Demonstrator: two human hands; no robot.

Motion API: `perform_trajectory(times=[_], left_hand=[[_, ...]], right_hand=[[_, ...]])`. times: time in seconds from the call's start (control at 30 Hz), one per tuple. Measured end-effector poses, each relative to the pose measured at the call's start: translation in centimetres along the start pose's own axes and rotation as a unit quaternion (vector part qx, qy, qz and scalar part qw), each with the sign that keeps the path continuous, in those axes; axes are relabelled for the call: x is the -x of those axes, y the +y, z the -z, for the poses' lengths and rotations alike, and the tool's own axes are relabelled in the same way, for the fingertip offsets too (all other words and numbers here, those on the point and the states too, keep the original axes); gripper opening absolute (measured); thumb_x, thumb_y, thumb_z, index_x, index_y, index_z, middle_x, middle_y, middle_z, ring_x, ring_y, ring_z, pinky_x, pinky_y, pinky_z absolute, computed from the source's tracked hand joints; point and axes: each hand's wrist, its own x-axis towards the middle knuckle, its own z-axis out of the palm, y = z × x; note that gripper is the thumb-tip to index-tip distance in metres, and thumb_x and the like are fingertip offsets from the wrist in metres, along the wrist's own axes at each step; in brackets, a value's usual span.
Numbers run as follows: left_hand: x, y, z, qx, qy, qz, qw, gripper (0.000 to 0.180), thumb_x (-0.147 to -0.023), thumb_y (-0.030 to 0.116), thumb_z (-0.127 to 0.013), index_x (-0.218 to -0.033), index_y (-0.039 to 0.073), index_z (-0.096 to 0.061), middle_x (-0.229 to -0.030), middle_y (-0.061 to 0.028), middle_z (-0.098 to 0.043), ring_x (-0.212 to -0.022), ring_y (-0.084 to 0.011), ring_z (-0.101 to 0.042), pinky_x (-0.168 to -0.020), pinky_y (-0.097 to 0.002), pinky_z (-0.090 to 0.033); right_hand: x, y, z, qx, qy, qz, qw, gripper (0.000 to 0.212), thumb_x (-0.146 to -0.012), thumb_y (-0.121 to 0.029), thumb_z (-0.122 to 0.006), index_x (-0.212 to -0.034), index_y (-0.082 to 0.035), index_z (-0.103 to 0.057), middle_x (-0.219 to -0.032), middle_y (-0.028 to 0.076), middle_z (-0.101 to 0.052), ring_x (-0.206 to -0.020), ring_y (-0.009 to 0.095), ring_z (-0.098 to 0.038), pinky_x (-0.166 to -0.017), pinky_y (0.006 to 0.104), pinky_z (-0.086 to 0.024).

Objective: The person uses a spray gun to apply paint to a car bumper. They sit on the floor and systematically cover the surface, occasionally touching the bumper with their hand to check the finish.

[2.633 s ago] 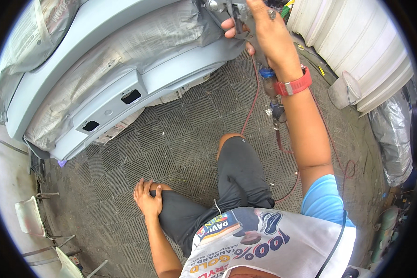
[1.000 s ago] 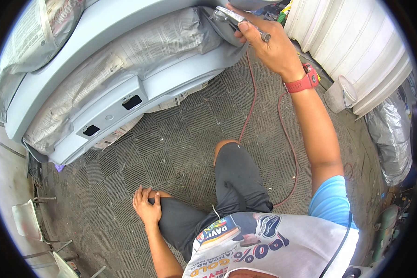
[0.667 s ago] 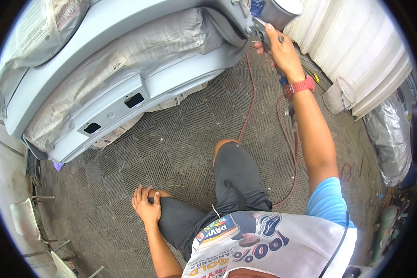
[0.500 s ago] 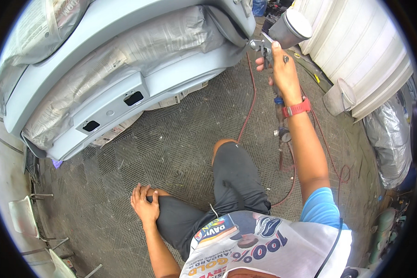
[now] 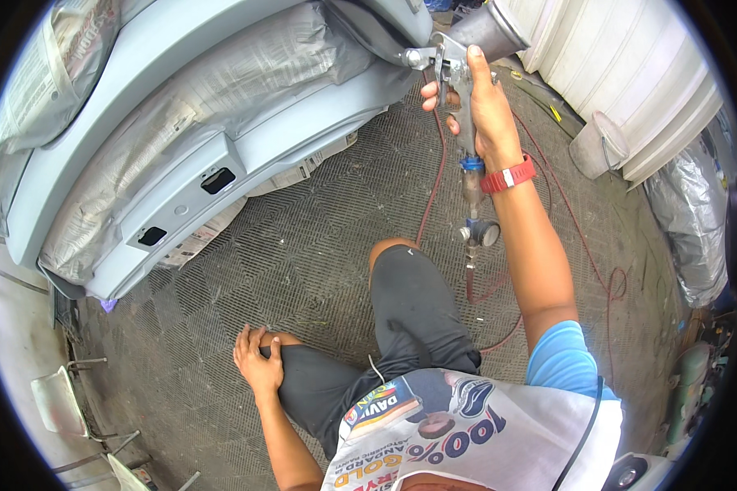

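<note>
At the upper right my right hand is wrapped round the handle of a metal spray gun. Its grey paint cup leans to the right, and its nozzle points left, close to the corner of a pale grey car panel. Below the grip hang a blue-collared filter and a round gauge, with a red air hose beneath. My left hand rests on my left knee, fingers spread and holding nothing.
Silvery masking paper covers the panel's middle. The hose trails over the ridged floor mat. A dirty white bucket stands by the white corrugated wall, beside a plastic-wrapped bundle. Pale chairs are at lower left.
My right hand has moved left with the spray gun. The cup has tipped from nearly upright to leaning right, and the nozzle is nearer the panel. My left hand stays on the knee.
</note>
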Motion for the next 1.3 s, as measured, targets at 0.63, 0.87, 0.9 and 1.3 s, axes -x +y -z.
perform_trajectory(times=[0.63,0.87,0.9,1.3], left_hand=[[1.9,-0.4,0.7,-0.037,0.003,0.012,0.999,0.044,-0.099,0.039,-0.077,-0.136,0.015,-0.078,-0.165,-0.0127,-0.058,-0.158,-0.0381,-0.045,-0.132,-0.0539,-0.03],[2.0,-0.1,1.0,-0.046,0.007,-0.002,0.999,0.044,-0.098,0.038,-0.077,-0.135,0.013,-0.078,-0.163,-0.0146,-0.059,-0.156,-0.0391,-0.047,-0.132,-0.055,-0.03],[1.9,0.2,1.0,-0.039,0.007,-0.006,0.999,0.043,-0.097,0.037,-0.077,-0.134,0.013,-0.079,-0.163,-0.0147,-0.059,-0.155,-0.0393,-0.048,-0.132,-0.0559,-0.03],[-0.6,0.1,-0.2,0.017,-0.011,-0.036,0.999,0.041,-0.097,0.035,-0.078,-0.129,0.011,-0.082,-0.158,-0.0167,-0.064,-0.151,-0.039,-0.053,-0.131,-0.0545,-0.032]], right_hand=[[-10.0,14.6,6.5,0.071,0.171,-0.025,0.982,0.074,-0.116,-0.066,-0.036,-0.129,-0.002,-0.071,-0.096,0.015,-0.082,-0.078,0.02,-0.08,-0.047,0.0295,-0.052],[-4.1,18.8,-2.0,0.114,0.249,0.138,0.952,0.056,-0.117,-0.039,-0.054,-0.165,-0.01,-0.055,-0.095,0.014,-0.082,-0.083,0.019,-0.079,-0.081,0.0376,-0.062],[-3.2,19.2,-3.2,0.122,0.247,0.145,0.95,0.056,-0.117,-0.037,-0.054,-0.165,-0.009,-0.054,-0.096,0.015,-0.082,-0.085,0.02,-0.08,-0.082,0.0378,-0.062],[2.9,16.7,-13.0,-0.007,0.231,0.158,0.96,0.064,-0.121,-0.052,-0.033,-0.145,0.0,-0.064,-0.104,0.012,-0.079,-0.083,0.017,-0.076,-0.05,0.0281,-0.055]])
